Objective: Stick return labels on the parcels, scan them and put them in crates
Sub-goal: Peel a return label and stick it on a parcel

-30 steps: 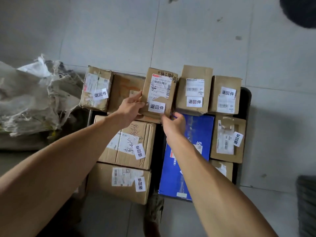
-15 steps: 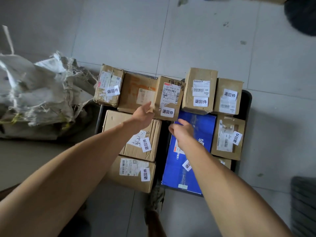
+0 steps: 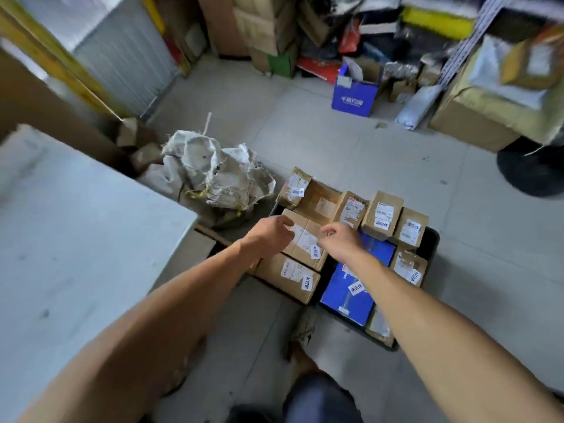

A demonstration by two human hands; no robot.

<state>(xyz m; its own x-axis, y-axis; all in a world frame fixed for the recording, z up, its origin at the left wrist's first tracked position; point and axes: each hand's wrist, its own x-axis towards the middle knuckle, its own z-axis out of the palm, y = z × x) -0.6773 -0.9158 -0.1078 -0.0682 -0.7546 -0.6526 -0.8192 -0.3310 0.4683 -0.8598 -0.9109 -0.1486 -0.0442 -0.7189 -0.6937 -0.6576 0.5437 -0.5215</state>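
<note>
Both hands, left hand (image 3: 271, 232) and right hand (image 3: 340, 239), hover loose-fingered, holding nothing, above the labelled cardboard parcel (image 3: 305, 239) packed in the black crate (image 3: 432, 245).

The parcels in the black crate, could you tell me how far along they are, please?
Done: most parcels in the black crate carry a white return label, such as the blue parcel. In hand: nothing; both hands hover empty above the crate. Left: the orange-stained box shows no return label.
</note>
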